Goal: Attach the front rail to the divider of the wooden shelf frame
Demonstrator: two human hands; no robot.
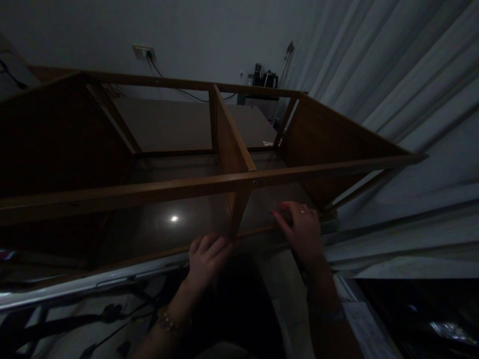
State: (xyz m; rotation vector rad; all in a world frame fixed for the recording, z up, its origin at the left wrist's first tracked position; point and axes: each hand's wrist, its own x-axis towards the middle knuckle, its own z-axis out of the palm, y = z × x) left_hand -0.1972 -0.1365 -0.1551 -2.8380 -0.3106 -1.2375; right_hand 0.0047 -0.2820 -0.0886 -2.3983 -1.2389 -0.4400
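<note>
A wooden cabinet frame with a middle divider stands in front of me in dim light. My left hand, a beaded bracelet at its wrist, rests at the lower front rail, just left of the divider's foot, its fingers curled over the edge. Inside the right-hand bay, above the bottom panel, is my right hand, with a ring on one finger. Its thumb and forefinger come together around something small and faint, too dark to name.
White curtains hang close on the right. Behind the frame are a wall socket with a plugged-in cord and a black kettle. A metal edge runs along the lower left, with dark straps beneath. A dark glossy surface lies lower right.
</note>
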